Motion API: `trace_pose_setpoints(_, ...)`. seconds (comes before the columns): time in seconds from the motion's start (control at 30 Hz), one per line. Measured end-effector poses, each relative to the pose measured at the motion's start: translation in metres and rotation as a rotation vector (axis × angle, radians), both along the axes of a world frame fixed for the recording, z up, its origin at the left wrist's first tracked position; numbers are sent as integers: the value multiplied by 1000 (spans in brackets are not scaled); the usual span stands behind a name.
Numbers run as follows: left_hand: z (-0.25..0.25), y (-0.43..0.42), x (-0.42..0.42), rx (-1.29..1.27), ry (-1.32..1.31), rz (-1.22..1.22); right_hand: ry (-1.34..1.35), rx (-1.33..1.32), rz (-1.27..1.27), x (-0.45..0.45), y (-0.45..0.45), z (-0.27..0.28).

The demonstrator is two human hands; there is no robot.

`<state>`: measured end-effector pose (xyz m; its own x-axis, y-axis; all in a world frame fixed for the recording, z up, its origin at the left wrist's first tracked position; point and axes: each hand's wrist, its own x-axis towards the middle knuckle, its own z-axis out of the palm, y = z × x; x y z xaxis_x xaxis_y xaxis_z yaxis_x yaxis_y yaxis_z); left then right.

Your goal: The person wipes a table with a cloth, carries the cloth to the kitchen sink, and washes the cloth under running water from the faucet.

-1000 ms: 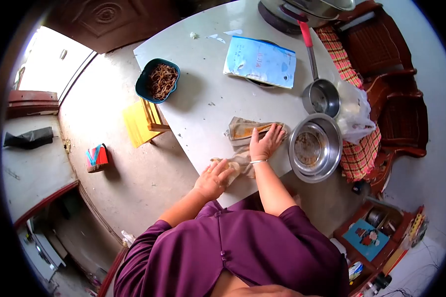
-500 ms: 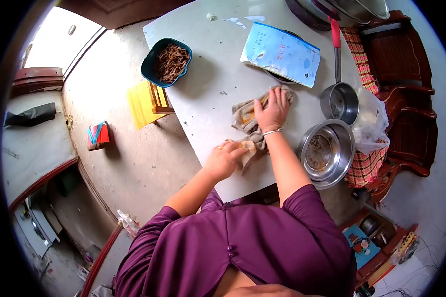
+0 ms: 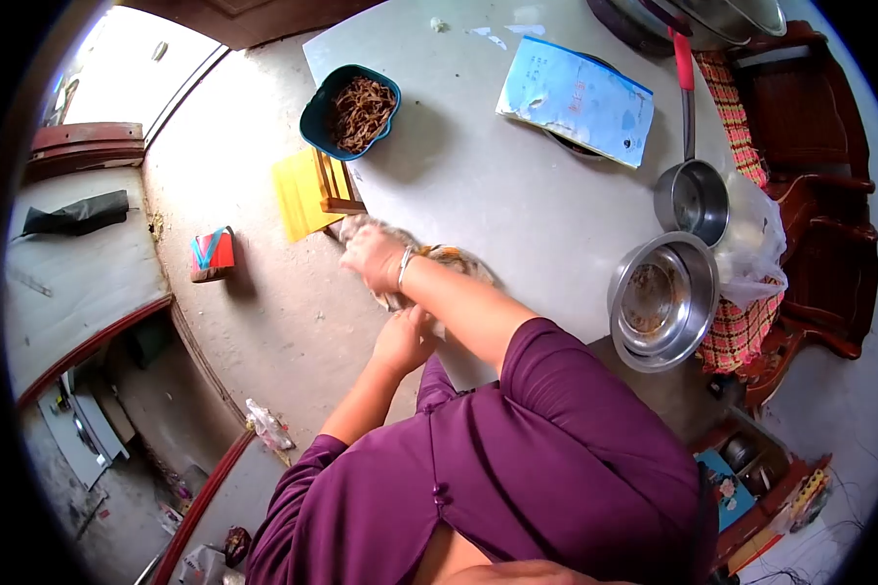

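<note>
A brownish-grey stained cloth (image 3: pixel 458 261) lies bunched at the left edge of the pale table (image 3: pixel 556 234). My right hand (image 3: pixel 373 258), with a bracelet at the wrist, is closed on the cloth's far end, out at the table edge. Just below it, my left hand (image 3: pixel 403 336) is curled against the near end of the cloth, its fingertips partly hidden. My right forearm crosses over the table's near corner. A dark teal bowl (image 3: pixel 317 122) of brown dried strips (image 3: pixel 363 112) stands beyond my hands.
At right are a steel basin (image 3: pixel 700 292), a red-handled saucepan (image 3: pixel 698 200) and a plastic bag (image 3: pixel 756 239). A blue booklet (image 3: pixel 580 102) rests over a round dish farther back. A yellow-topped stool (image 3: pixel 298 195) and a red box (image 3: pixel 213 255) stand on the floor at left.
Both hands have moved left with the cloth, from mid-table to the left edge. My right hand has gone from lying flat to curled. The view has shifted slightly.
</note>
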<state>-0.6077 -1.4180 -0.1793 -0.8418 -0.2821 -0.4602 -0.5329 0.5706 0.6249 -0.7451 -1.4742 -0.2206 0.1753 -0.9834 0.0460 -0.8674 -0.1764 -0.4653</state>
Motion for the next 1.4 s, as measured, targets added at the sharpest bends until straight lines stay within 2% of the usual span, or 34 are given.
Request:
trace_pose_setpoints(0.2, 6, 3, 16, -2, -103, 28, -311, -206, -111, 17, 26, 3)
trace_pose_setpoints(0.27, 10, 2, 19, 16, -115, 71, -773, 32, -313, 19, 28, 0)
trace_pose_setpoints(0.3, 11, 3, 19, 26, -105, 111, -1071, 52, -397, 18, 28, -2)
trace_pose_setpoints(0.4, 16, 2, 12, 81, -181, 115, -1061, 62, -388, 9, 27, -9)
trace_pose_setpoints(0.47, 14, 1, 10, 76, -176, 67, -1137, 61, -531, -6, 18, -32)
trace_pose_setpoints(0.53, 7, -3, 6, 98, -211, 73, -1150, -11, -831, -37, 5, -46)
trace_pose_setpoints(0.6, 5, -5, 5, 99, -227, 42, -992, -35, -980, -76, -16, -22)
trace_pose_setpoints(0.67, 9, -6, 5, 80, -215, 57, -1139, 70, -1116, -101, -43, 2)
trace_pose_setpoints(0.77, 18, -4, 4, 55, -257, 43, -1228, 205, -1146, -117, -72, 29)
trace_pose_setpoints(0.9, 30, -5, -1, 70, -282, 57, -1138, 262, -1040, -126, -81, 23)
trace_pose_setpoints(0.97, 27, -3, 5, 58, -237, 56, -1138, 341, -1236, -130, -80, 5)
trace_pose_setpoints(1.03, 16, 0, 11, 46, -186, 49, -1264, 250, -1289, -125, -53, -9)
trace_pose_setpoints(1.1, 6, 0, 16, 31, -181, 16, -1291, 188, -1283, -114, 0, 4)
trace_pose_setpoints(1.27, 35, -13, 22, 128, -189, -129, -1294, 119, -1517, -75, 165, 18)
trace_pose_setpoints(1.3, 39, -13, 25, 128, -186, -174, -1214, 67, -1559, -67, 200, -3)
trace_pose_setpoints(1.4, 38, -15, 36, 109, -194, -193, -1318, 42, -1674, -43, 264, -7)
